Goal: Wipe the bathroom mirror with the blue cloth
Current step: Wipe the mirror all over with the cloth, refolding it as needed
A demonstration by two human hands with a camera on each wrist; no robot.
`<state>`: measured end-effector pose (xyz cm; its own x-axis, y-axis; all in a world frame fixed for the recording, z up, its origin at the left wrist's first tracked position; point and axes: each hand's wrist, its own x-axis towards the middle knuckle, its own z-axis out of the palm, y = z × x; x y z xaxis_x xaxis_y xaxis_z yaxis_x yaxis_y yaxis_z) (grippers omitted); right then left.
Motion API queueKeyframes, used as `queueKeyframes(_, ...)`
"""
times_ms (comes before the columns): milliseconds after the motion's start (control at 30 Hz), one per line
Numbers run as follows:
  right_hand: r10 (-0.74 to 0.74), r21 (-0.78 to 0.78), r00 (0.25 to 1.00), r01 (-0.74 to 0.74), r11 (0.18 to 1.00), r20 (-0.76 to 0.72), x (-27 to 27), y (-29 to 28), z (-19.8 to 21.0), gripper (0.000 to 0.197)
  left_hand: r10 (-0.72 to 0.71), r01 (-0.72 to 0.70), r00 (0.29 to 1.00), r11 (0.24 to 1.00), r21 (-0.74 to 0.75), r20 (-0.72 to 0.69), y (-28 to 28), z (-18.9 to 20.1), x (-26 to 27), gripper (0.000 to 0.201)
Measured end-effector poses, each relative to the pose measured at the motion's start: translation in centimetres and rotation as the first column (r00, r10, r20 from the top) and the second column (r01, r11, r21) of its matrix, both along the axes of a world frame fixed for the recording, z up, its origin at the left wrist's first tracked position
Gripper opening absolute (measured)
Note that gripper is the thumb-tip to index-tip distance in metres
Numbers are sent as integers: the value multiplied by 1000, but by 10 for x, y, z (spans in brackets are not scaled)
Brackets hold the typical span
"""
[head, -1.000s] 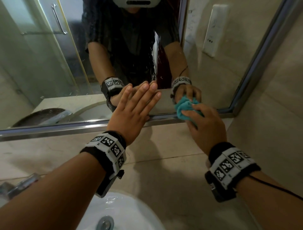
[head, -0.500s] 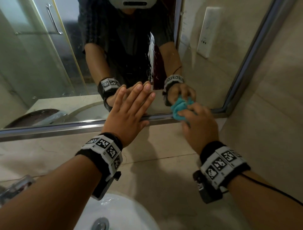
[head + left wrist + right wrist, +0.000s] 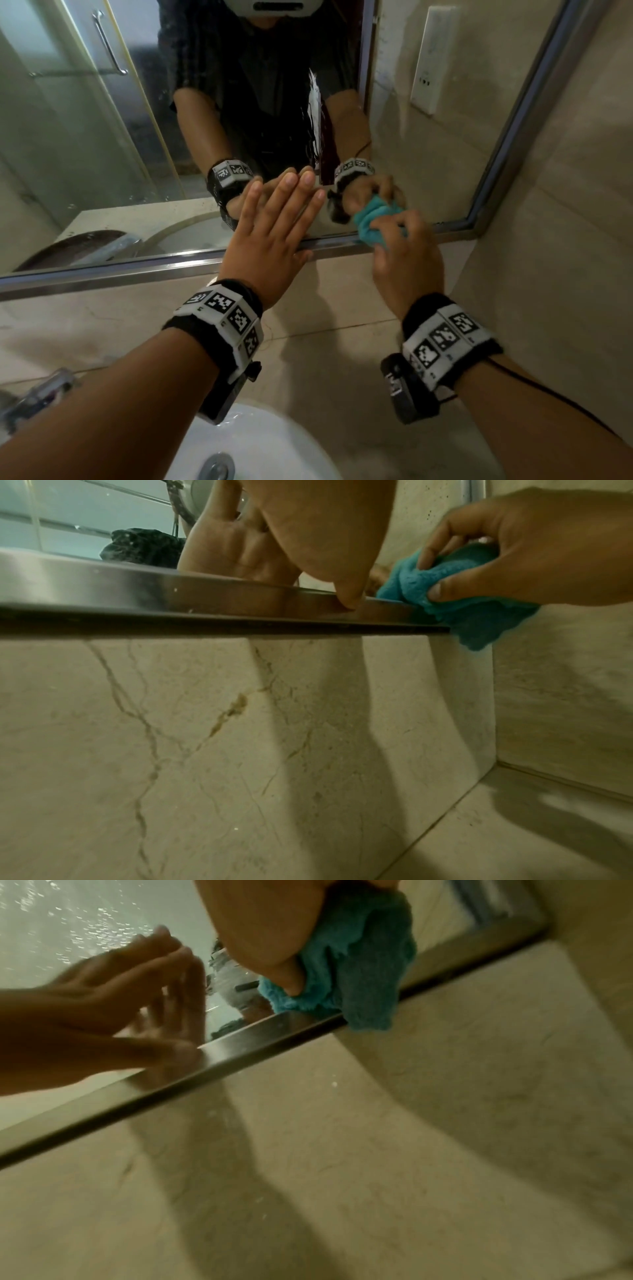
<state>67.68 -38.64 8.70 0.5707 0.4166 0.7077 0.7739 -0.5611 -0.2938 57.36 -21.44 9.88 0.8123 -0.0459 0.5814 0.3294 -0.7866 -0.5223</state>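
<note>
Pressing a bunched blue cloth (image 3: 371, 222) against the bathroom mirror (image 3: 102, 144), the right hand (image 3: 407, 260) works at the glass's lower edge, close to its bottom right corner. Its grip is closed around the cloth: fingers curl over the top of the wad and the thumb pins it from below. Part of the cloth hangs over the metal frame (image 3: 137, 267) that runs along the mirror's bottom edge and turns upward at the right corner (image 3: 479, 219).

The left hand (image 3: 274, 236) lies flat on the glass just beside the cloth, fingers straight and close together, holding nothing, its thumb resting on the frame. The two hands are near each other but not touching.

Below the frame is a beige marble wall (image 3: 325, 301), which meets a side wall (image 3: 565, 240) immediately right of the mirror, so little room shows on that side of the cloth. To the left, a long stretch of glass and frame lies open. A white basin (image 3: 274, 445) with a metal drain (image 3: 217, 467) sits below the wrists, and a tap (image 3: 37, 394) shows at the lower left. Water spots fleck the glass in the right wrist view.
</note>
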Motion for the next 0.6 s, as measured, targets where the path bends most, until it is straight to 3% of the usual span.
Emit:
queueKeyframes(133, 200, -148, 974, -183, 972, 108, -3, 5, -3, 31, 1, -1, 1000, 1000, 16, -6, 1, 1, 0, 79)
queueKeyframes(300, 55, 85, 990, -44, 995, -129, 21, -20, 3, 30, 18, -17, 1000, 999, 29, -11, 3, 0, 1, 79)
queueKeyframes(433, 3, 152, 990, 19, 988, -141, 13, -12, 4, 31, 5, -5, 1000, 999, 33, 2, 4, -1, 1, 75)
queueKeyframes(600, 165, -108, 986, -163, 981, 10, 13, -16, -7, 46, -10, 10, 1000, 999, 42, 9, 5, -2, 2, 75)
